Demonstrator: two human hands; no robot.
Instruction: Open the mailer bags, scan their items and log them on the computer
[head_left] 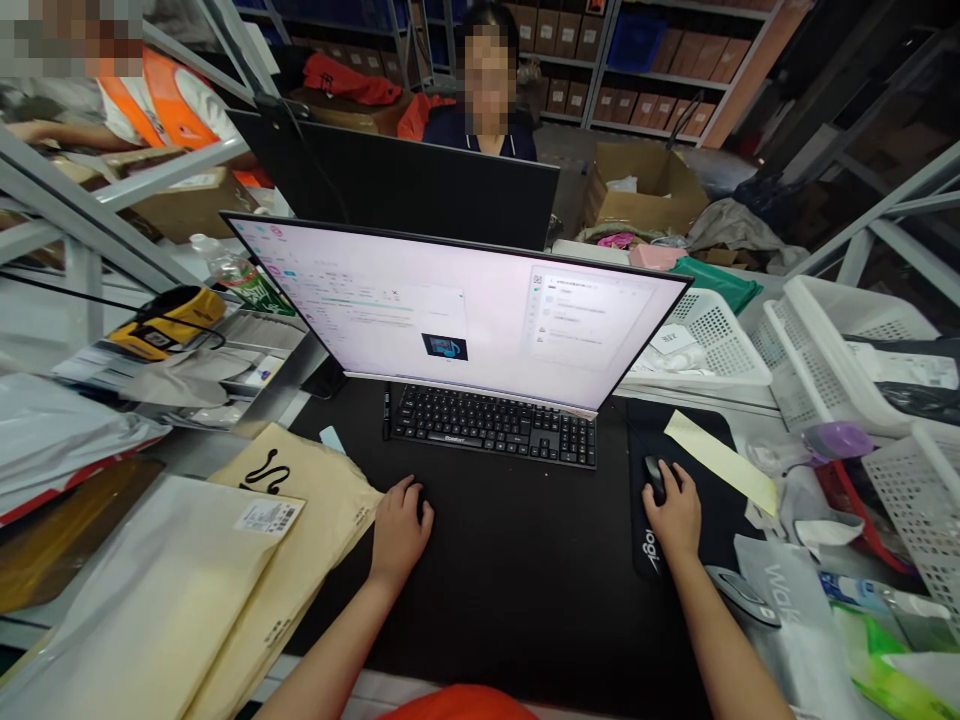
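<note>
My right hand [676, 508] rests over a black computer mouse [655, 480], fingers wrapped on it, on a dark mouse pad [646, 430]. On the black desk mat [510, 560], my left hand [400, 525] lies with fingers slightly bent and thumb apart, and I see nothing held in it. Beside it are cream plastic mailer bags [330, 480], one with a barcode label. A black keyboard [495, 425] sits beyond my hands, below a lit monitor [465, 310] that shows open windows. A pale yellow paper strip [720, 462] lies across the pad's right part.
White baskets [720, 335] and plastic bags crowd the right side. At left are a yellow-black device [169, 320], a green-labelled bottle [251, 280] and more packages. A second monitor [405, 185] stands behind, with a person facing me. Another person in an orange vest [176, 100] is at far left.
</note>
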